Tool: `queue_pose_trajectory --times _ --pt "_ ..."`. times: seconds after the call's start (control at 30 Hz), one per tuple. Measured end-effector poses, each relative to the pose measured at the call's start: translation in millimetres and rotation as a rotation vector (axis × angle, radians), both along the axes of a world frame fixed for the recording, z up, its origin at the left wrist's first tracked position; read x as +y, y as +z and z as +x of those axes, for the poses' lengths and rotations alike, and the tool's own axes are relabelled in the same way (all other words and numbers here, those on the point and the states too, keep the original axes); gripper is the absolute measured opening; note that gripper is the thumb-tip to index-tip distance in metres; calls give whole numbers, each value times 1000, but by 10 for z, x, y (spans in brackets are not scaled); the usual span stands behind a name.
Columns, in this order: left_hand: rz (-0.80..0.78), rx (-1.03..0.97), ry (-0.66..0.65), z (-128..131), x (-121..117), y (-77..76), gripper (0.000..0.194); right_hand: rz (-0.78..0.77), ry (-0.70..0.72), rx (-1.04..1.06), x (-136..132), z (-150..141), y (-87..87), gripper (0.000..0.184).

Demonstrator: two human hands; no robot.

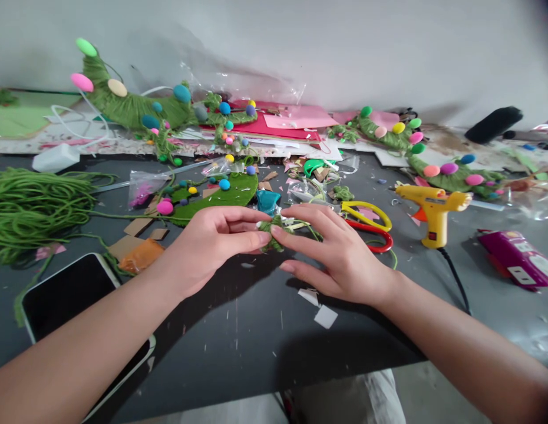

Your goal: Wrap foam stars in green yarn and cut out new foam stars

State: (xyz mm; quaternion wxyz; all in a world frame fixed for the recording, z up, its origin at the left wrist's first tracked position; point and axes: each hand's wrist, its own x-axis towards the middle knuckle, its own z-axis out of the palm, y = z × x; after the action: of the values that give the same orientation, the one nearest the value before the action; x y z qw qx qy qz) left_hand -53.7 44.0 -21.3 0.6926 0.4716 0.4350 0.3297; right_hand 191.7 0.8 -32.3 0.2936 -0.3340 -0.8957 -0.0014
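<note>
Between my two hands, above the grey table, is a small piece wrapped in green yarn (274,240). My left hand (225,244) pinches its left side between thumb and fingers. From the right, the fingers of my right hand (333,250) press on the same piece, partly covering it. A strand of green yarn trails off to the right. Just behind my right hand lie scissors (366,217) with yellow and red handles. A green leaf-like shape (216,203) with coloured balls rests behind my left hand, next to a small teal packet (268,201).
A yellow glue gun (426,209) stands at right, its cord running forward, with a purple packet (519,258) beyond. At left are a green yarn pile (33,206) and a phone (71,294) under my left forearm. Yarn-wrapped shapes with balls (137,109) line the wall.
</note>
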Motion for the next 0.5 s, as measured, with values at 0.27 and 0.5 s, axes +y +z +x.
queue_pose_trajectory --times 0.27,0.5 --pt "36 24 5 2 -18 -6 32 -16 -13 -12 -4 -3 -4 41" --pt "59 14 -10 -16 -25 5 29 -167 35 163 2 6 -46 42"
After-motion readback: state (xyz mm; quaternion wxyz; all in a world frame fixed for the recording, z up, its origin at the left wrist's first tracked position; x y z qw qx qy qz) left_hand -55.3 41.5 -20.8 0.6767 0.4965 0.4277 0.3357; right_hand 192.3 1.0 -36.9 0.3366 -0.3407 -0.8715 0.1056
